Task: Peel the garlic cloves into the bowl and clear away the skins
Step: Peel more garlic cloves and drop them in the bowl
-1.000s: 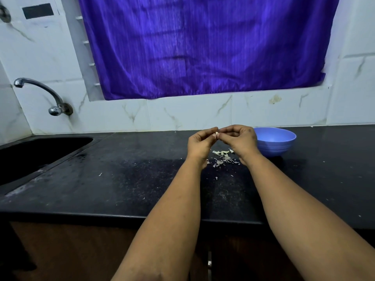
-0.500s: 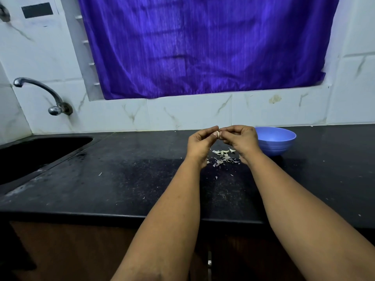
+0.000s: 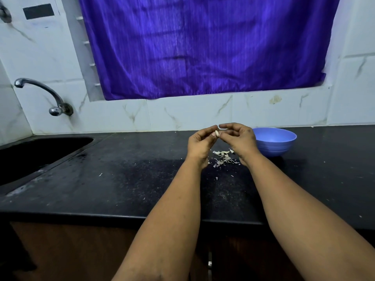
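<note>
Above the black counter (image 3: pixel 121 179) I hold a small pale garlic clove (image 3: pixel 217 133) between both hands. My left hand (image 3: pixel 199 144) pinches it with thumb and fingers. My right hand (image 3: pixel 240 140) meets it from the right, its curled fingertips on the clove. Beneath the hands lies a little heap of papery garlic skins (image 3: pixel 223 158). A blue bowl (image 3: pixel 276 141) stands just to the right of my right hand; what it holds is hidden by its wall.
A dark sink (image 3: pixel 30 157) is sunk into the counter at the left, with a metal tap (image 3: pixel 40 94) on the tiled wall above it. A purple curtain (image 3: pixel 203 47) hangs behind. Stray skin flecks (image 3: pixel 100 174) dot the counter.
Both hands stay together over the skin heap. The fingers have shifted slightly on the clove, which now shows a little more between them.
</note>
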### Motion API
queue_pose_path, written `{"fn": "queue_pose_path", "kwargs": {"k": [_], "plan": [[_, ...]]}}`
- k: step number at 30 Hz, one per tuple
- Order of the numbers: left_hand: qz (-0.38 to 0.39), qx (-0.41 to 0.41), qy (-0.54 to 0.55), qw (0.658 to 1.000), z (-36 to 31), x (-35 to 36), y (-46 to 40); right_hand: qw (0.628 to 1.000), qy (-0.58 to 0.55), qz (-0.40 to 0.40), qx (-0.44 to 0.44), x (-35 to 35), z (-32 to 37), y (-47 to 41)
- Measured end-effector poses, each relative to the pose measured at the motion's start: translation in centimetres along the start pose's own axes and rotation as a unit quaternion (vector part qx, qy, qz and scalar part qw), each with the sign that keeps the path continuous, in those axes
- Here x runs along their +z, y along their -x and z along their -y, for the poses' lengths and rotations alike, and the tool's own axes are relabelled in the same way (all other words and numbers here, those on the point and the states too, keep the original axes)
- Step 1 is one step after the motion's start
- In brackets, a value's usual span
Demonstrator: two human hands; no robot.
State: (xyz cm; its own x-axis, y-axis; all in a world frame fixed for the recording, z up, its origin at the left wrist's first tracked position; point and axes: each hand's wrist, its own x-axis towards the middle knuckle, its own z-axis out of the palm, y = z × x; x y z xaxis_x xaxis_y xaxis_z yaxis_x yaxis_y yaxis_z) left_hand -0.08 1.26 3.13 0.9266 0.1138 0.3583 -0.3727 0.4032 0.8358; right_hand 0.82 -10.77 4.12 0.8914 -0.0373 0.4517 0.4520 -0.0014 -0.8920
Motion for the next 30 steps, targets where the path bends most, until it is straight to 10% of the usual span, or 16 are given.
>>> {"fn": "queue_pose_path", "kwargs": {"k": [30], "plan": [[-0.077, -0.061, 0.092, 0.991, -0.95, -0.05, 0.27, 0.999, -0.008, 0.040, 0.018, 0.40, 0.15, 0.03]]}}
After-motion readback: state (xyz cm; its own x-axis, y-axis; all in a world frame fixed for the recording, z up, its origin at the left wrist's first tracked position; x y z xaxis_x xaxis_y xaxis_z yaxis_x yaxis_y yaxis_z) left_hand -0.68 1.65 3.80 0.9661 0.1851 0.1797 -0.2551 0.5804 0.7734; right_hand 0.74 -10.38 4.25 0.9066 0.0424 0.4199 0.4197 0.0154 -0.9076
